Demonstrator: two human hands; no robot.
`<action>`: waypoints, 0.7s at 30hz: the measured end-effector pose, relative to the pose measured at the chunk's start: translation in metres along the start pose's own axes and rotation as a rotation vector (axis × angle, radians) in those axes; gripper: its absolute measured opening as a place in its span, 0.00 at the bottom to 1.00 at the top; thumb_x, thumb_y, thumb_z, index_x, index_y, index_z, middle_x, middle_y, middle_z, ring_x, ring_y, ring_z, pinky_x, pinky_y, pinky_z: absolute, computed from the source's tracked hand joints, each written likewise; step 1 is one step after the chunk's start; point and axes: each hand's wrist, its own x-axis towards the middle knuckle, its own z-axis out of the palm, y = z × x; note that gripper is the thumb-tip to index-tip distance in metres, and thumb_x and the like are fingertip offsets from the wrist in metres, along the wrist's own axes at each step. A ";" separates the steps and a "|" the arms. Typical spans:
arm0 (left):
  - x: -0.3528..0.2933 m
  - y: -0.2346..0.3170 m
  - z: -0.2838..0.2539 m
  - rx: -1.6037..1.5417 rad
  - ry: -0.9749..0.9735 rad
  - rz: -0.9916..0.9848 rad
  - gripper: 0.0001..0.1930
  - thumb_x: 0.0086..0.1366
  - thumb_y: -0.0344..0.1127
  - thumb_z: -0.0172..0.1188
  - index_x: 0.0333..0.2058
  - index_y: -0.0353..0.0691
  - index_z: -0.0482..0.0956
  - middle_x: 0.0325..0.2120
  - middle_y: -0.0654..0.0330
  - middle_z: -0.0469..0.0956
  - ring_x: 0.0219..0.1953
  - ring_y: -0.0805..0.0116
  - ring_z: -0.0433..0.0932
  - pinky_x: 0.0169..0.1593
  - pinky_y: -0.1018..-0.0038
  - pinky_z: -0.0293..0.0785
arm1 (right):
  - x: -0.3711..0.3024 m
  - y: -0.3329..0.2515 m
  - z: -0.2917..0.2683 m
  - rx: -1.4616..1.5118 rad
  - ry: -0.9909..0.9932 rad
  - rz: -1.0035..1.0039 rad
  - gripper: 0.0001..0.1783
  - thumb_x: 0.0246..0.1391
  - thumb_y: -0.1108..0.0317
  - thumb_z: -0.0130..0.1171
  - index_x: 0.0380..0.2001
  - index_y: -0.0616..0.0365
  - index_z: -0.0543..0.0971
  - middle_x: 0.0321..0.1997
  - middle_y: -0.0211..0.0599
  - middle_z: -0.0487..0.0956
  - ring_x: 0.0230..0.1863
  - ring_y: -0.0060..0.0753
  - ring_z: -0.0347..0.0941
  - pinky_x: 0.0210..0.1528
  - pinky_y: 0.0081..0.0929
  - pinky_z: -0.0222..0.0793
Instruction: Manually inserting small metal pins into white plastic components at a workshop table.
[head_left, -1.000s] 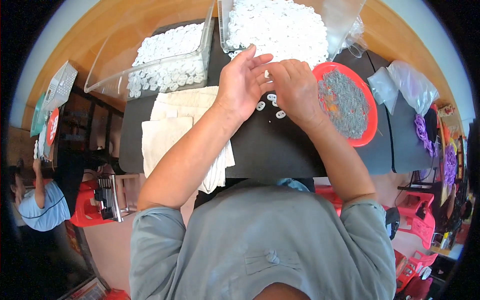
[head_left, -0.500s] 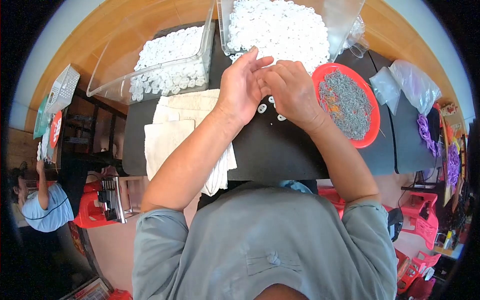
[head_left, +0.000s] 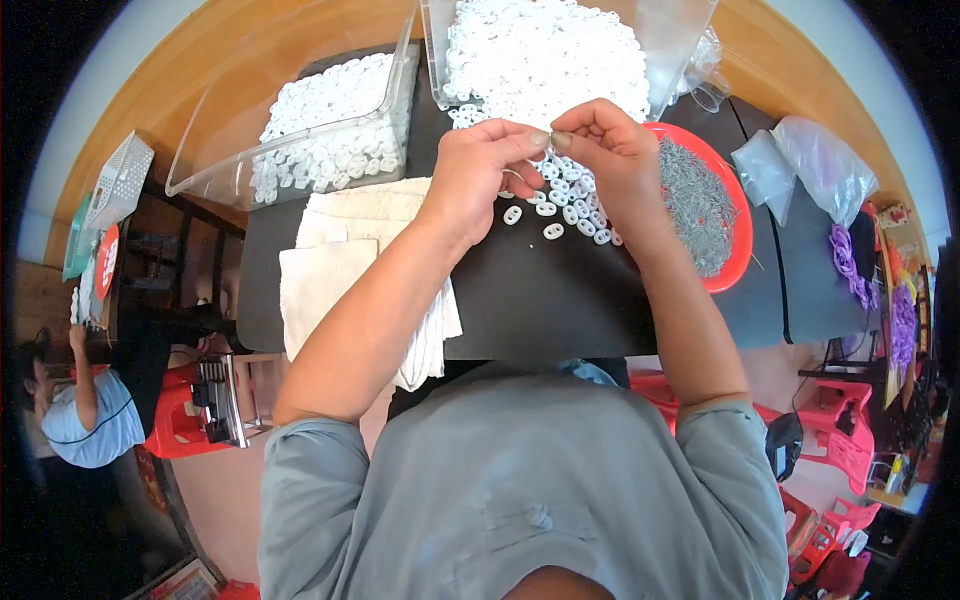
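My left hand (head_left: pixel 487 170) and my right hand (head_left: pixel 615 150) meet above the black table, thumbs and forefingers pinched together at the fingertips. Whatever sits between them is too small to make out. Just below lie loose white oval pieces with two holes (head_left: pixel 571 195), scattered over the tabletop. Beyond my hands, a clear bin (head_left: pixel 665 70) bears a big heap of the same white pieces (head_left: pixel 545 60). Close by my right forearm is a red basin (head_left: pixel 738 230) full of thin grey pieces (head_left: pixel 693 205), whose kind I cannot tell.
A second clear bin (head_left: pixel 215 175) with white pieces stands at the far left. Folded cream cloths (head_left: pixel 325 290) lie near my left forearm. Plastic bags (head_left: pixel 820 170) and purple cord (head_left: pixel 848 262) are at the right. Another person (head_left: pixel 95 415) sits at the far left.
My fingertips have come together in a pinch, and my right hand has turned and shifted right. More of the loose white pieces now show beneath my hands.
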 end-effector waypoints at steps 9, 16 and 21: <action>-0.004 0.004 0.007 0.278 -0.040 0.077 0.06 0.60 0.28 0.63 0.35 0.34 0.79 0.26 0.64 0.78 0.24 0.79 0.74 0.25 0.83 0.68 | -0.002 -0.009 -0.002 0.125 0.022 0.079 0.04 0.53 0.77 0.59 0.33 0.64 0.77 0.31 0.31 0.79 0.34 0.19 0.74 0.40 0.19 0.69; -0.009 -0.001 0.009 0.312 -0.049 0.379 0.11 0.52 0.22 0.68 0.34 0.35 0.79 0.26 0.64 0.79 0.28 0.81 0.75 0.33 0.84 0.72 | -0.002 -0.007 -0.004 0.434 0.012 0.291 0.04 0.56 0.74 0.57 0.35 0.62 0.75 0.32 0.34 0.80 0.33 0.25 0.75 0.40 0.22 0.70; -0.006 -0.004 0.006 0.496 -0.068 0.634 0.07 0.53 0.21 0.67 0.30 0.35 0.79 0.27 0.66 0.77 0.29 0.80 0.76 0.33 0.83 0.72 | -0.004 -0.002 -0.007 0.631 -0.054 0.372 0.06 0.57 0.73 0.54 0.37 0.63 0.74 0.35 0.37 0.78 0.36 0.28 0.75 0.41 0.27 0.71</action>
